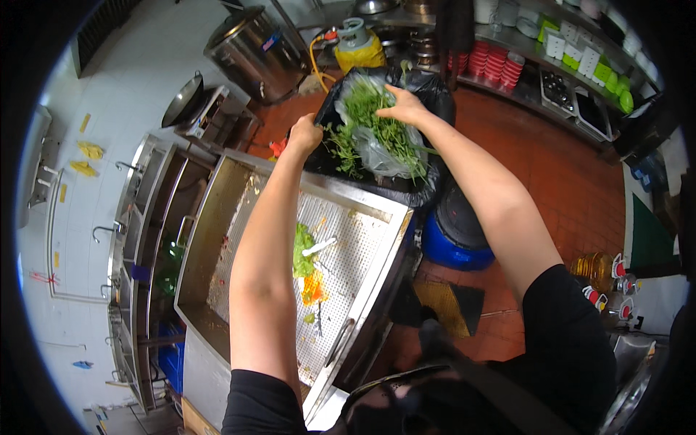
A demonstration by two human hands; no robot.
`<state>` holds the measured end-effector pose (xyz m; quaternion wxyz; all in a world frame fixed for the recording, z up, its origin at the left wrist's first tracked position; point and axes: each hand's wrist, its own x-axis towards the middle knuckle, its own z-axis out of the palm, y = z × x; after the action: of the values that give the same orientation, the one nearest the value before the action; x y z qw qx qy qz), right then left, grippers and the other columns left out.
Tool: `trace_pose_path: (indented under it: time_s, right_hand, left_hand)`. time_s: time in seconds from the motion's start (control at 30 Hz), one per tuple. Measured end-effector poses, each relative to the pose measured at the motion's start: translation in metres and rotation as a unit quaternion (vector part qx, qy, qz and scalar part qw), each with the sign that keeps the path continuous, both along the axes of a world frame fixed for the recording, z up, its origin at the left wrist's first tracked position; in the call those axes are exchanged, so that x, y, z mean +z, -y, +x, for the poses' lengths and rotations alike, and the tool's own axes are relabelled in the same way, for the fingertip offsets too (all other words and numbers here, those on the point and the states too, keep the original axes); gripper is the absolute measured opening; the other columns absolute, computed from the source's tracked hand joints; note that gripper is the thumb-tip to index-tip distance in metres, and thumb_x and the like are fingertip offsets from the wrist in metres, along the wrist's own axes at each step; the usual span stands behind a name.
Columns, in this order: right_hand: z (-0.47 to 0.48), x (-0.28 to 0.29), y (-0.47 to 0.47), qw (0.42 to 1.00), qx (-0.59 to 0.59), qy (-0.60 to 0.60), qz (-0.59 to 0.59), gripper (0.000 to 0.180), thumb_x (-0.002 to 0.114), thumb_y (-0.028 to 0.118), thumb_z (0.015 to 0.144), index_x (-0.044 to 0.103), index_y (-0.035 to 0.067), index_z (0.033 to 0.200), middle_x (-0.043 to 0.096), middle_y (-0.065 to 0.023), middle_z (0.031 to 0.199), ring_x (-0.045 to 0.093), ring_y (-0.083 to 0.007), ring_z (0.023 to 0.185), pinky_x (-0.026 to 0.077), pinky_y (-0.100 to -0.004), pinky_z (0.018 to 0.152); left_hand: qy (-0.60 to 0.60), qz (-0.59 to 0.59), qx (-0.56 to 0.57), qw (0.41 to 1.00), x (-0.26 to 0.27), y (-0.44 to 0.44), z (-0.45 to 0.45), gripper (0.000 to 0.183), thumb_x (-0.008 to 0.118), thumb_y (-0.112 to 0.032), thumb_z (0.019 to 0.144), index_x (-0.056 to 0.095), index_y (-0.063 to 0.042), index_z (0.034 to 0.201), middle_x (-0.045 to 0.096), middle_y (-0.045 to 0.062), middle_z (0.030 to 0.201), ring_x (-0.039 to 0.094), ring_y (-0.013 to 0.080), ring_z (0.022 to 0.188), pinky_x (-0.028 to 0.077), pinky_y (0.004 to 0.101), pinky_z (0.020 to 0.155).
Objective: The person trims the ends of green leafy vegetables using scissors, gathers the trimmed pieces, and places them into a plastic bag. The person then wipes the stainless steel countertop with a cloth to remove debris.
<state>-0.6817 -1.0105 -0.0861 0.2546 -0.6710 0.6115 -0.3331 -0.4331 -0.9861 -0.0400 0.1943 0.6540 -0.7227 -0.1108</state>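
Note:
A bin lined with a black plastic bag (pixel 437 98) stands at the far end of a steel sink. Leafy green stems (pixel 361 106) lie in its mouth, tangled with a clear plastic bag (pixel 375 152). My right hand (pixel 405 107) is over the greens at their right side, thumb and forefinger apart, with no object visible between them. At the bin's left rim is my left hand (pixel 306 134), its fingers curled beside the black liner; whether they grip it is hidden. Below my arms, the steel sink's perforated tray (pixel 348 255) carries a lettuce leaf (pixel 302 244), a white strip and orange food scraps (pixel 313 288).
A blue drum (pixel 454 244) with a dark lid adjoins the bin on the right. Behind stand a gas cylinder (pixel 353 41) and a large steel pot (pixel 258 57). Steel sinks (pixel 136 234) line the left; oil bottles (pixel 595 272) stand right. A person's dark clothing (pixel 455 32) shows behind.

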Motion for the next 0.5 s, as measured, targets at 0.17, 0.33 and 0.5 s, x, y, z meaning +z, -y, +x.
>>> trace_pose_path:
  time_s: [0.17, 0.33, 0.5]
  right_hand:
    - [-0.011, -0.046, 0.004, 0.997, 0.016, -0.041, 0.067, 0.026, 0.067, 0.028, 0.078, 0.072, 0.006, 0.092, 0.069, -0.0113, 0.094, 0.068, -0.0192, 0.077, 0.051, -0.0309, 0.076]
    - [0.017, 0.026, -0.013, 0.980, 0.098, -0.123, -0.121, 0.042, 0.055, 0.018, 0.089, 0.050, 0.006, 0.129, 0.052, -0.0174, 0.129, 0.049, -0.0303, 0.119, 0.037, -0.0358, 0.101]
    - [0.082, 0.095, -0.112, 0.890, 0.308, 0.100, -0.321, 0.048, 0.034, 0.028, 0.100, 0.034, -0.001, 0.139, 0.036, -0.0113, 0.145, 0.029, -0.0220, 0.136, 0.022, -0.0354, 0.111]
  left_hand:
    - [-0.040, 0.100, 0.017, 0.994, 0.017, -0.022, -0.009, 0.038, 0.058, -0.037, 0.089, 0.067, -0.004, 0.075, 0.069, 0.007, 0.068, 0.068, 0.0182, 0.068, 0.052, 0.0324, 0.065]
    - [-0.307, 0.036, 0.044, 0.950, 0.043, -0.061, -0.059, 0.057, 0.039, -0.054, 0.091, 0.050, -0.006, 0.120, 0.054, 0.016, 0.118, 0.052, 0.0295, 0.111, 0.042, 0.0401, 0.091]
    - [-0.850, 0.075, 0.116, 0.508, 0.078, -0.091, -0.062, 0.079, 0.032, -0.063, 0.091, 0.026, -0.004, 0.143, 0.031, 0.013, 0.146, 0.028, 0.0263, 0.134, 0.023, 0.0343, 0.107]
